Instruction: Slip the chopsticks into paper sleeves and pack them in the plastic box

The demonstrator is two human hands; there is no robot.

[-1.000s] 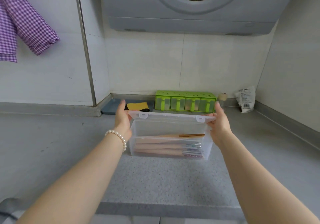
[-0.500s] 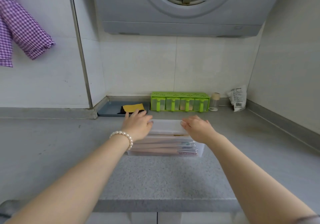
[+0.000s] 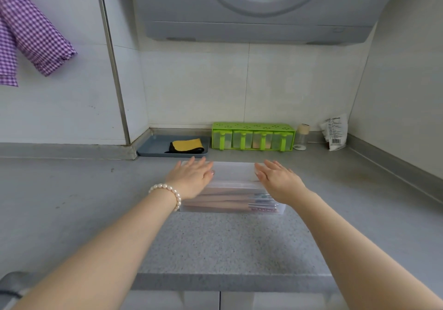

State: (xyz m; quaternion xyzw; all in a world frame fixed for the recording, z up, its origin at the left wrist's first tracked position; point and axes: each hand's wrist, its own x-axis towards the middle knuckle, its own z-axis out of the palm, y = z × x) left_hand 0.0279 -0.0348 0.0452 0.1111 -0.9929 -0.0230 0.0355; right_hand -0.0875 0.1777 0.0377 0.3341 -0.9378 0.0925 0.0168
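Left hand (image 3: pixel 191 178), fingers straight, lies flat on the left part of the lid (image 3: pixel 233 172) of the clear plastic box (image 3: pixel 230 208), which sits mid-countertop (image 3: pixel 227 242) holding sleeved chopsticks (image 3: pixel 230 200), while right hand (image 3: pixel 279 180), fingers likewise extended, lies flat on the lid's right part.

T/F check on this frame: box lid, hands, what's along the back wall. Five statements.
1. Both hands lie flat on the lid of the plastic box. True: left hand and right hand have straight fingers.
2. Sleeved chopsticks lie inside the box. True.
3. The right hand holds a chopstick. False: it holds nothing.
4. The green spice rack sits on the blue tray. False: it stands beside it.
5. The bracelet is on the right wrist. False: left wrist.
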